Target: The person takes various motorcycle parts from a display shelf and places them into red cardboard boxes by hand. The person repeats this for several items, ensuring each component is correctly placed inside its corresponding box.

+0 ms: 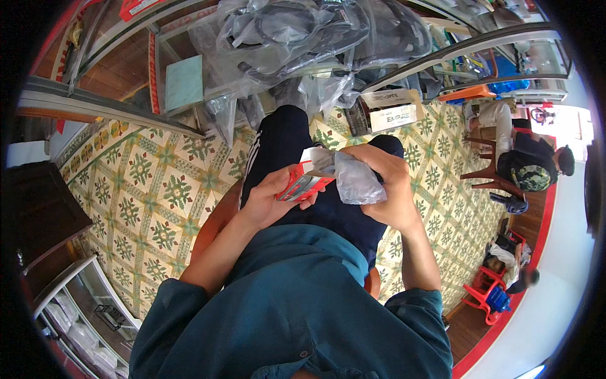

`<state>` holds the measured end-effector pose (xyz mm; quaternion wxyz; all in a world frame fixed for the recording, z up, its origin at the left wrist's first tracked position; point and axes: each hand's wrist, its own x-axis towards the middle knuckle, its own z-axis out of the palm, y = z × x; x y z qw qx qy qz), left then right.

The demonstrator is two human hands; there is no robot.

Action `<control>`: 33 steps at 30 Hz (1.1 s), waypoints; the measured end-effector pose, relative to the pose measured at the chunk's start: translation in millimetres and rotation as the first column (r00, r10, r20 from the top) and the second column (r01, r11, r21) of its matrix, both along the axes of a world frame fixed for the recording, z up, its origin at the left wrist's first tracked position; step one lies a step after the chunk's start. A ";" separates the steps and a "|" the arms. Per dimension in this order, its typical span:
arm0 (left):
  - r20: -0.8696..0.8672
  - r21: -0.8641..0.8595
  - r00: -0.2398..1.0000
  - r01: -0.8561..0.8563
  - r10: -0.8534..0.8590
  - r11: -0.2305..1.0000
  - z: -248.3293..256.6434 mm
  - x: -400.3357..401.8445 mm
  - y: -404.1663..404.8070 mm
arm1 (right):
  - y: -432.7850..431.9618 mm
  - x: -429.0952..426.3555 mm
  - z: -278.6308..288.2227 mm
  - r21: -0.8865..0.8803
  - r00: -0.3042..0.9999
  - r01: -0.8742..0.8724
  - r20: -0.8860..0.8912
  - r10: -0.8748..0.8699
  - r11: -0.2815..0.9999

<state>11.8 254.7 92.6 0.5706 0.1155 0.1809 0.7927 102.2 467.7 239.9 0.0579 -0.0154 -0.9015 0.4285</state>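
My left hand point(271, 196) grips a small red cardboard box point(303, 185) above my lap. The box's end flaps stand open toward the right, and its printed side bears writing. My right hand point(390, 182) holds a crumpled clear plastic bag point(357, 182) close against the mouth of the box. Part of the plastic seems to reach into the opening. What the bag contains cannot be made out. Both hands are over my dark trousers point(284, 142), between the knees.
Glass display cases point(180, 52) stand before me, heaped with plastic-wrapped parts point(303, 33). A cardboard carton point(393, 113) lies on the patterned tile floor point(177, 192). At right, one person point(525, 156) sits on a brown chair; another point(513, 277) is near a red chair point(487, 289). A dark cabinet point(45, 213) stands left.
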 end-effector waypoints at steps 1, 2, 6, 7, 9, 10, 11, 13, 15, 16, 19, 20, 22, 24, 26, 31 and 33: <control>-0.027 0.005 1.000 0.016 -0.016 1.000 -0.8 -0.3 0.1 | -0.3 0.3 -1.5 0.000 1.000 0.002 0.001 -0.002 1.000; -0.026 0.005 1.000 0.018 -0.017 1.000 -1.2 -0.4 0.4 | -0.7 0.6 -4.5 -0.012 1.000 0.006 -0.011 -0.006 1.000; -0.054 -0.029 0.999 -0.004 0.002 1.000 -5.1 3.5 0.2 | -2.0 -5.3 -13.2 -0.037 0.995 -0.028 -0.096 0.024 0.999; -0.088 -0.077 0.996 -0.018 0.011 0.997 -6.1 4.7 -0.1 | -4.2 -6.5 -15.0 -0.039 0.995 -0.028 -0.094 0.025 0.999; -0.072 -0.084 0.997 -0.019 0.013 0.996 -5.7 5.2 -0.6 | -8.2 -8.4 -18.1 -0.075 0.995 -0.019 -0.100 0.011 0.997; -0.058 -0.089 0.998 -0.018 0.013 0.996 -5.6 5.3 -0.8 | -8.4 -8.2 -19.5 -0.078 0.995 -0.018 -0.098 0.010 0.997; -0.056 -0.091 0.998 -0.018 0.012 0.996 -6.4 4.1 -0.6 | -8.5 -7.9 -21.0 -0.115 0.997 0.016 -0.075 -0.024 0.993; -0.122 -0.050 0.993 -0.009 0.002 0.999 -8.9 0.9 0.1 | -9.6 -7.3 -22.9 -0.153 0.997 0.049 -0.049 -0.057 0.987; -0.102 -0.059 0.995 -0.006 0.000 0.998 -8.7 2.5 -0.4 | -11.0 -6.3 -24.0 -0.201 0.997 0.061 -0.028 -0.068 0.978; -0.084 -0.067 0.996 -0.002 -0.003 0.998 -8.2 3.6 -0.3 | -11.0 -6.7 -25.2 -0.202 0.997 0.062 -0.027 -0.069 0.978; 0.032 -0.143 0.999 -0.022 0.027 0.989 -4.0 10.4 0.2 | -9.9 -7.5 -27.1 -0.047 0.990 -0.022 -0.141 0.015 0.999; 0.033 -0.144 0.999 -0.021 0.026 0.989 -2.9 10.4 0.3 | -9.6 -7.1 -26.3 -0.064 0.996 -0.040 -0.079 0.035 0.997; 0.022 -0.091 1.000 0.009 -0.007 0.996 -1.9 8.5 0.5 | -10.1 -6.3 -25.0 -0.082 0.999 -0.052 -0.016 0.050 0.995; 0.001 -0.059 1.000 0.023 -0.023 0.998 -6.6 7.1 0.0 | -11.7 -6.1 -24.7 -0.155 1.000 -0.015 -0.002 0.014 0.988; -0.020 -0.028 0.999 0.036 -0.037 0.999 -8.5 5.7 -0.2 | -14.3 -6.1 -26.5 -0.161 0.999 0.006 -0.048 -0.013 0.987; -0.047 -0.104 0.999 0.022 -0.027 0.994 -3.7 4.2 -1.8 | -6.1 -2.7 -33.1 -0.134 0.993 -0.023 -0.121 0.007 0.991; -0.027 -0.069 0.999 0.040 -0.042 0.997 -6.6 6.9 -1.2 | -6.9 -4.2 -25.0 -0.200 1.000 0.021 -0.002 -0.021 0.979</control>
